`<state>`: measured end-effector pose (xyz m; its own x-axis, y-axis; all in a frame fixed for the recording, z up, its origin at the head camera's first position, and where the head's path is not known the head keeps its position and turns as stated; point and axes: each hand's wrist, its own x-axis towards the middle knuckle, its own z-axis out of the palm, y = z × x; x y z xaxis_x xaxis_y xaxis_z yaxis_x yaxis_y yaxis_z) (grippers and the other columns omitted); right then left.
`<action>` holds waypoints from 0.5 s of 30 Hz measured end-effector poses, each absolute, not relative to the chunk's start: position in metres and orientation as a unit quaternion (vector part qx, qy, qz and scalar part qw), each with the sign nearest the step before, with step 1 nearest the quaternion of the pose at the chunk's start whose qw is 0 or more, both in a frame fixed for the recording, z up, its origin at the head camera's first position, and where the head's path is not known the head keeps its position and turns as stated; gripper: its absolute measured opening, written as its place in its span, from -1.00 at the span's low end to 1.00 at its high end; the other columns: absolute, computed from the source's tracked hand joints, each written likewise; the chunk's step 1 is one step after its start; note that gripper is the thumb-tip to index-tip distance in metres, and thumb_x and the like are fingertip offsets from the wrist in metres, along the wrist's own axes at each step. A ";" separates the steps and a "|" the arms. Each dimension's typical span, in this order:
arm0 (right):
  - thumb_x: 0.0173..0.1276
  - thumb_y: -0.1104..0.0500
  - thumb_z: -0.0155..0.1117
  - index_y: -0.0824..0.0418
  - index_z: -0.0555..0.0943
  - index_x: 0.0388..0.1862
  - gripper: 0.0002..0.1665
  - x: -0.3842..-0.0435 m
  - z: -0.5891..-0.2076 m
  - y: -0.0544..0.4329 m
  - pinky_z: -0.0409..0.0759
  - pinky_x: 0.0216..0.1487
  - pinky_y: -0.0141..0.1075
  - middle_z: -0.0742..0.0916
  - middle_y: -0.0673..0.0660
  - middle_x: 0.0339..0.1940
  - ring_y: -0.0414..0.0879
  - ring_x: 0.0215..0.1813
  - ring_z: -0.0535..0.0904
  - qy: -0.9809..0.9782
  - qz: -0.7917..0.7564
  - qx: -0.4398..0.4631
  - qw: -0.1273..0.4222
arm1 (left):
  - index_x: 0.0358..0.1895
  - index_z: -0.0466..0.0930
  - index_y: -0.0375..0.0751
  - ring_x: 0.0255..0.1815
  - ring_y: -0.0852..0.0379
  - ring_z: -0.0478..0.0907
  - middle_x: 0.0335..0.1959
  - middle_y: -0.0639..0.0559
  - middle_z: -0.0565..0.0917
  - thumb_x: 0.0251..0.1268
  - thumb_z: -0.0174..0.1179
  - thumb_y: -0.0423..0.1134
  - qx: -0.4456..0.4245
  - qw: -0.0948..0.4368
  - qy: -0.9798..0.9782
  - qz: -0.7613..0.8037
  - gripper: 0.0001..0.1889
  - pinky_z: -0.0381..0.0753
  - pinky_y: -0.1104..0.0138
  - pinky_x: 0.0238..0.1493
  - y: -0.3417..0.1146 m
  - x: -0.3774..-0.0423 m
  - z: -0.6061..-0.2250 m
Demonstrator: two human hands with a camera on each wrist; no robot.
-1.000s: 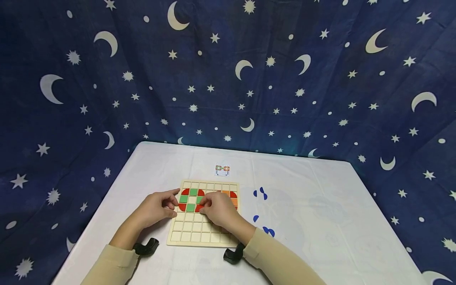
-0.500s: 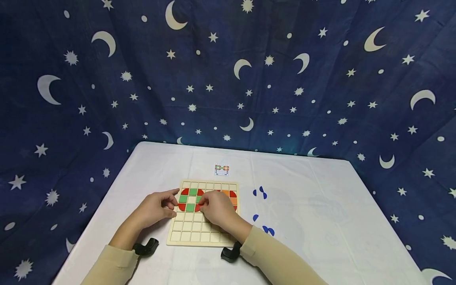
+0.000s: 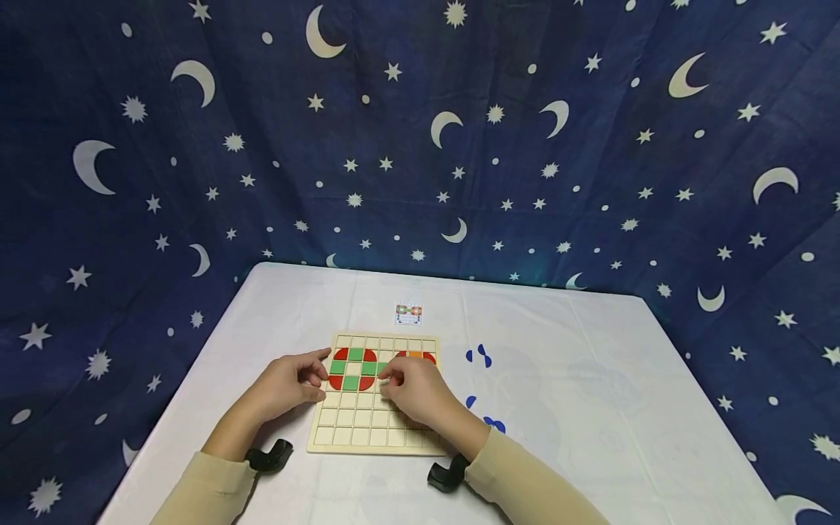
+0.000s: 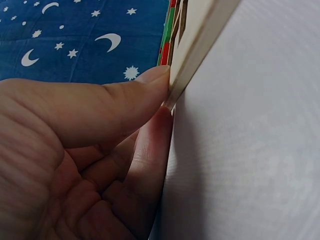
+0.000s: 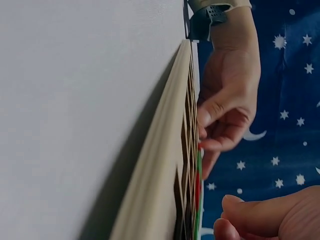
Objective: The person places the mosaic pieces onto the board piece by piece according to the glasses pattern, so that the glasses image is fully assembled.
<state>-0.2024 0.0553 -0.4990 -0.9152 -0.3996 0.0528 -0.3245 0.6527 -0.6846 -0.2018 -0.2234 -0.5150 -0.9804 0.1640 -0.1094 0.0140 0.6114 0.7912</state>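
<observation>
A wooden grid board (image 3: pixel 351 436) lies on the white table, bearing red rounded corner pieces (image 3: pixel 367 383) and green square tiles (image 3: pixel 351 383) set as a ring at its upper left. My left hand (image 3: pixel 289 383) rests at the board's left edge; in the left wrist view its thumb (image 4: pixel 125 102) and a finger touch that edge. My right hand (image 3: pixel 416 386) is over the board just right of the ring, thumb and forefinger close together with nothing visible between them. It partly hides a second group of red pieces and an orange tile (image 3: pixel 416 354).
A small printed pattern card (image 3: pixel 409 313) lies behind the board. Several blue rounded pieces (image 3: pixel 484 357) are scattered right of it, some near my right forearm (image 3: pixel 495 425). A dark blue curtain (image 3: pixel 420 146) with moons and stars hangs behind the table.
My right hand has drawn back to the right from the ring's lower right corner, where the red corner piece now shows fully. My left hand has stayed at the board's edge.
</observation>
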 end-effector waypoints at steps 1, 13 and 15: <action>0.37 0.20 0.52 0.06 0.83 -0.18 -0.91 -0.202 -0.498 0.060 0.44 -0.31 -0.39 0.61 -0.17 -0.54 -0.30 -0.42 0.46 0.909 -0.366 -0.197 0.047 | -0.26 0.74 -0.08 -0.22 0.12 0.56 0.09 0.05 0.75 0.02 0.58 -0.44 0.050 0.085 0.893 0.439 -0.73 0.48 0.38 -0.19 -0.223 -0.202 -0.515; 0.33 0.28 0.53 0.11 0.80 -0.18 -0.87 -0.215 -0.500 0.126 0.49 -0.35 -0.34 0.73 -0.08 -0.41 -0.16 -0.34 0.55 0.928 -0.359 -0.101 0.020 | -0.25 0.75 -0.06 -0.21 0.12 0.56 -0.04 0.06 0.74 0.03 0.59 -0.42 0.051 0.081 0.896 0.434 -0.73 0.47 0.38 -0.14 -0.224 -0.203 -0.518; 0.32 0.30 0.53 0.12 0.80 -0.15 -0.84 -0.218 -0.500 0.137 0.51 -0.31 -0.31 0.73 -0.07 -0.42 -0.16 -0.33 0.55 0.933 -0.349 -0.088 0.011 | -0.27 0.74 -0.06 -0.22 0.12 0.56 0.10 0.03 0.76 0.02 0.59 -0.43 0.050 0.081 0.895 0.435 -0.74 0.47 0.38 -0.15 -0.225 -0.202 -0.518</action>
